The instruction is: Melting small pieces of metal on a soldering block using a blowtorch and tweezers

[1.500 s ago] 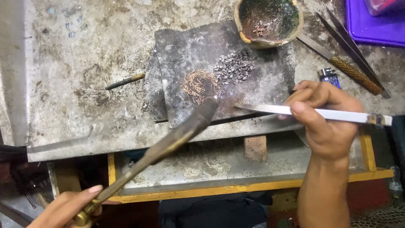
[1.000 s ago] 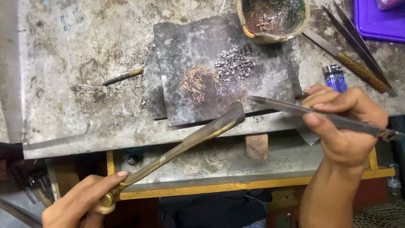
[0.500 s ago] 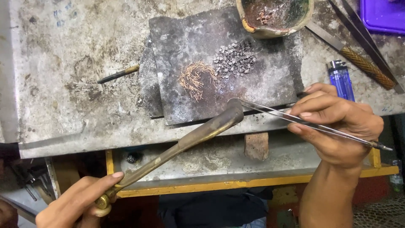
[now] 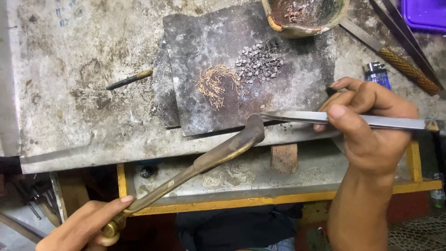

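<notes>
Right hand (image 4: 371,135) pinches the long tweezers (image 4: 344,120) between thumb and fingers; left hand (image 4: 88,223) wraps its fingers round the torch (image 4: 204,160) handle, nozzle just off the tweezer tips. A shaky tip could scatter the copper wire bits (image 4: 214,83) beyond — or heat might creep toward the fingers.

A small metalworking workshop: a scarred, stained workbench (image 4: 83,107) carries a scorched soldering slab (image 4: 288,88), a crusted crucible bowl (image 4: 304,16) at the far edge, and files (image 4: 404,65) far right.
</notes>
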